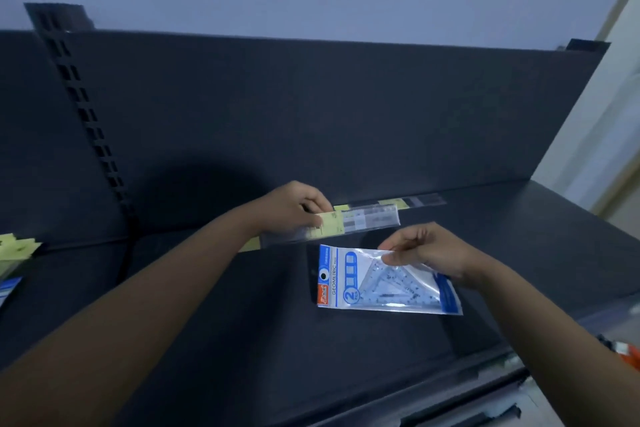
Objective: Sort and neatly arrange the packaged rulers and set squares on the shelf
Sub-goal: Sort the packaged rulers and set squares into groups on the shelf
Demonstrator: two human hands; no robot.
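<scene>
— Rulers first: how will the ruler pack (360, 220) at frame centre handle?
— Light, stiff, slick, I'd judge; the left hand (294, 206) pinches its yellow end, arm outstretched over the shelf (207, 305).
— And right of it?
— Floppy set-square packet (384, 282), lower right of centre; the right hand (426, 251) pinches its top edge, wrist bent.

It looks like a shop: a dark metal display shelf (242, 305) with a slotted upright (86, 114) and back panel (311, 114), carrying stationery in retail packets, like the set squares pack (349, 284)
</scene>
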